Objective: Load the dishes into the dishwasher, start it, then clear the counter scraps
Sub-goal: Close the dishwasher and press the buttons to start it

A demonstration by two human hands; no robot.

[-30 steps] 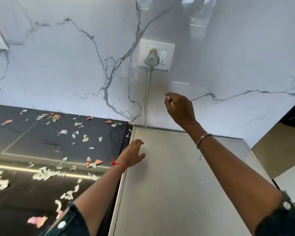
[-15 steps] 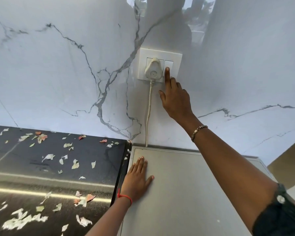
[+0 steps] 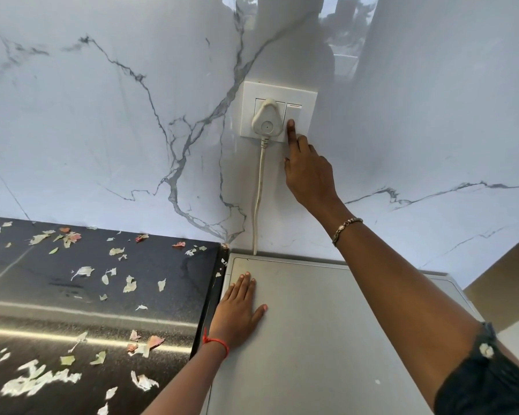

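Switch (image 3: 294,113) pressed by right hand (image 3: 309,175); left hand (image 3: 237,313) flat at dishwasher top (image 3: 327,324) edge.

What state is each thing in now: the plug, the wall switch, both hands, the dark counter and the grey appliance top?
plug: seated in the wall socket, cord hanging down.
wall switch: touched by the right index fingertip; on or off cannot be told.
right hand: index finger straight, on the switch.
left hand: flat, resting on the grey appliance top.
dark counter: strewn with scraps.
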